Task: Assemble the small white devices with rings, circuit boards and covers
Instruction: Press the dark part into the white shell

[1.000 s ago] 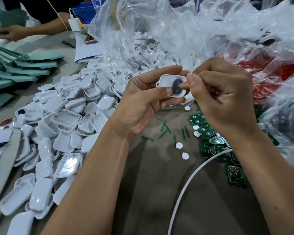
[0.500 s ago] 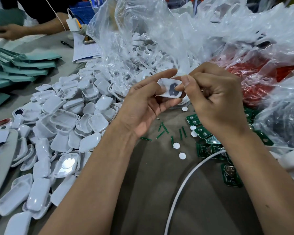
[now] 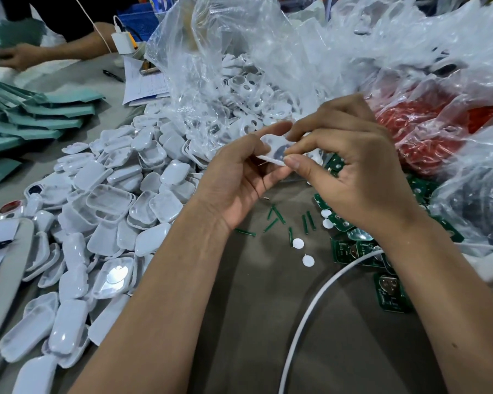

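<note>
Heap of glossy white plastic shells (image 3: 103,211), small white shell with a dark grey round patch (image 3: 278,149), dark green circuit boards with silvery discs (image 3: 390,294), thin green strips (image 3: 271,224), white round stickers (image 3: 298,243), stacked teal envelopes (image 3: 40,115), clear bag of red parts (image 3: 427,132), grey-brown tabletop (image 3: 254,322), white cable (image 3: 310,308)

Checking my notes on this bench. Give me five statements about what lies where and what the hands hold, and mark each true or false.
1. Both hands hold one white shell. True.
2. The pile of white covers lies on the person's right. False: on their left.
3. The green circuit boards lie under the right hand. True.
4. The white cable is held by the left hand. False: it lies on the table.
5. The red parts lie loose on the table. False: they are inside a clear bag.
</note>
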Available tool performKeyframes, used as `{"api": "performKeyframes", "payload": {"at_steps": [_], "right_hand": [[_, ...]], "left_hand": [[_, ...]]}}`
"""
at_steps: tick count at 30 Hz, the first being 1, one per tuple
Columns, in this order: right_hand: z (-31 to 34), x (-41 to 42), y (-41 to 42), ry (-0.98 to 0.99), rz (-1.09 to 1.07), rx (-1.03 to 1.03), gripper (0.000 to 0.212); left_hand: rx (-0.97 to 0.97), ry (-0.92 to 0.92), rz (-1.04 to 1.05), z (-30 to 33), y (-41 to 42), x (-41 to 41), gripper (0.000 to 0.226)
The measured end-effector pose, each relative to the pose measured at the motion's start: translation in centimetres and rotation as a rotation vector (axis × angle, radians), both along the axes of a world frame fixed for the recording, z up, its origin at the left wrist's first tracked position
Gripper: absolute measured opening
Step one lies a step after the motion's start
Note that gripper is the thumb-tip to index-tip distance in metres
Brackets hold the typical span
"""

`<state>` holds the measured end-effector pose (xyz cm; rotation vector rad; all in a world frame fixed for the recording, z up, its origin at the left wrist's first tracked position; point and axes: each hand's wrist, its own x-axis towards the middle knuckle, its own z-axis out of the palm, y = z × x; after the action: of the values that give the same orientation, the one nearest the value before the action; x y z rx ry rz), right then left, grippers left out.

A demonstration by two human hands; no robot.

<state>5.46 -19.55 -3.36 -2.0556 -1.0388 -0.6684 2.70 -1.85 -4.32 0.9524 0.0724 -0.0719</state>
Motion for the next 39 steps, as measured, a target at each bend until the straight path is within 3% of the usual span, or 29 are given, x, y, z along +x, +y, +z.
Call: {"api": "performKeyframes", "payload": {"at_steps": [15,22,27,39], "right_hand": [[-0.50,0.03,0.46,0.029,0.096,-0.020,0.009],[-0.56,-0.01,0.53,-0.053,0.061,-0.065,0.011],[-0.82,0.08,0.54,0.040,0.084,-0.064,0.007],[-0.90,0.13,0.47,0.128,0.058,-0.037,0.006]], "left_hand": [[-0.024,0.040,-0.057,-0.21,0.61,0.01,0.038],[0.073,0.054,0.011,-0.08,0.03,0.35,0.046],[0.107,0.030,0.010,-0.15,0.37,0.30,0.033],[0.008,0.031,-0.018,-0.14,0.81,-0.02,0.041]]}}
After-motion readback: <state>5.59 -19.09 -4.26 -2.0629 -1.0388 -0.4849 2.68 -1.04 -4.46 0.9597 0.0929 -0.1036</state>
